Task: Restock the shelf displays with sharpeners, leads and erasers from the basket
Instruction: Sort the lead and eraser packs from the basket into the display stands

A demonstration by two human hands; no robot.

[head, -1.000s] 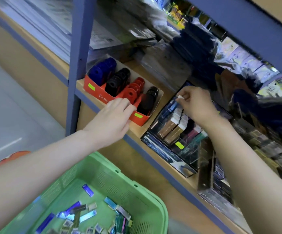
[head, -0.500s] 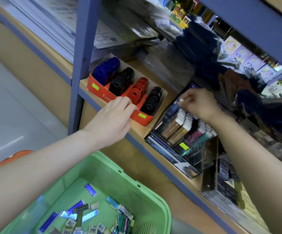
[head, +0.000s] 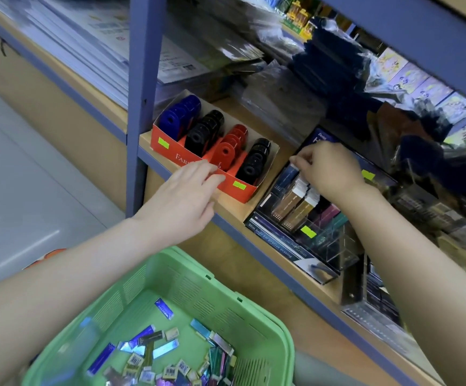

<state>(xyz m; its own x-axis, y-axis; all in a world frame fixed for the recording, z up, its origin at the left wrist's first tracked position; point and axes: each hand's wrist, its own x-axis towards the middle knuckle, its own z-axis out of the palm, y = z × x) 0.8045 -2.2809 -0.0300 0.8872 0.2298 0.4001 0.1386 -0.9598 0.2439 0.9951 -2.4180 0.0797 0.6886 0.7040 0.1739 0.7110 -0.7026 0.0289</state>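
Pinching a lead case (head: 298, 166) in the right hand (head: 329, 171), centre right, over the lead display (head: 335, 246); resting the left hand (head: 181, 201), fingers flat together, on the sharpener box (head: 167, 151). Best lowered squarely into its row.

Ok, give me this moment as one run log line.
phase: restocking | right hand: fingertips pinched over lead packs, held item unclear | left hand: flat on sharpener box front | green basket: small packs inside

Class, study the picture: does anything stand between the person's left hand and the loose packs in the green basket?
Nothing visible does. The left hand touches the front of the red sharpener box at the shelf edge. The basket sits below it, open-topped, with the packs lying loose on its floor.
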